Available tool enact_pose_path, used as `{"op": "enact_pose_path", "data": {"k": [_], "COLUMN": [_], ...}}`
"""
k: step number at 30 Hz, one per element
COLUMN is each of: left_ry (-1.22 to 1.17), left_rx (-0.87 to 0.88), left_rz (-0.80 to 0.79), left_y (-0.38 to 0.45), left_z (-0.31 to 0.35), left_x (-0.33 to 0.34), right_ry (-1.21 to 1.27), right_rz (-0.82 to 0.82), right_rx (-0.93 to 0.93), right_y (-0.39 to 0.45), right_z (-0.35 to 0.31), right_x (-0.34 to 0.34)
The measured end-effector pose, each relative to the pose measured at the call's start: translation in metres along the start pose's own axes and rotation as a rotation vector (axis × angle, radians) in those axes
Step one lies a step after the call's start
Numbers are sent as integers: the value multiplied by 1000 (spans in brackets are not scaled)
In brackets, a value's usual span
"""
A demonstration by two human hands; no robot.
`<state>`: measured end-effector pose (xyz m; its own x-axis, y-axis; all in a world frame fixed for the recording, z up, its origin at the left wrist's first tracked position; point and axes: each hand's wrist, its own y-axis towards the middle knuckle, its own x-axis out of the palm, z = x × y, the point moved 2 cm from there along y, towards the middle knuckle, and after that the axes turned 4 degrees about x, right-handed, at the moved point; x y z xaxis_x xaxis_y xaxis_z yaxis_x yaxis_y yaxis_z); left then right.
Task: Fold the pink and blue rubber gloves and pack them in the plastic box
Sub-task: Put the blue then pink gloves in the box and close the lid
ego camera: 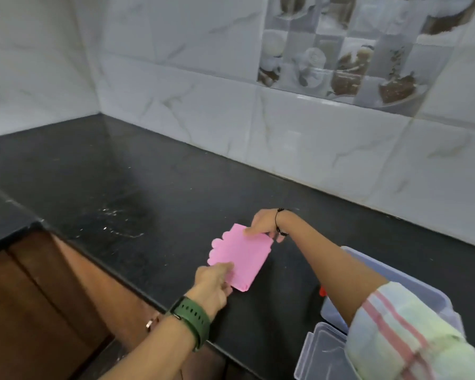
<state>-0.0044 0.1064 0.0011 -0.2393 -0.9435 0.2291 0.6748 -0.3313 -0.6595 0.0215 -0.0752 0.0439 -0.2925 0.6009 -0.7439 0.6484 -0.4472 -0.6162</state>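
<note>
Both hands pinch a folded pink glove (240,257) flat on a black counter (121,187).

The left hand (213,283) grips the glove's near edge between thumb and fingers, while the right hand (263,223) pinches the far edge — the glove lies between them as a compact rectangle, its scalloped cuff facing left. A green watch (192,319) wraps the left wrist; a thin dark bracelet (279,223) circles the right, whose arm ends in a pale striped sleeve (401,333). The plastic box (412,278) sits at the right, partly hidden behind that arm, and a clear lid (321,355) rests just in front of it — well clear of the glove. White marbled tiles (313,127) back the counter.
</note>
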Motion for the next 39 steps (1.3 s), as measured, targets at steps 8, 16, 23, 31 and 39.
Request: {"op": "enact_pose_path", "data": {"k": [8, 16, 23, 31, 39], "left_ry": [-200, -114, -37, 178, 617], "left_rx": [-73, -107, 36, 210, 76], "left_rz": [44, 53, -61, -581, -824], "left_y": [2, 11, 6, -37, -62], "left_z": [-9, -9, 19, 67, -5], "left_x": [15, 18, 29, 131, 197], "right_ry": [78, 354, 546, 894, 1122], "right_rz": [-112, -270, -152, 308, 410], "right_rx": [88, 128, 48, 45, 310], "right_y": [28, 36, 4, -122, -194], "right_z": [-1, 12, 27, 130, 232], "right_x": [13, 27, 3, -78, -17]}}
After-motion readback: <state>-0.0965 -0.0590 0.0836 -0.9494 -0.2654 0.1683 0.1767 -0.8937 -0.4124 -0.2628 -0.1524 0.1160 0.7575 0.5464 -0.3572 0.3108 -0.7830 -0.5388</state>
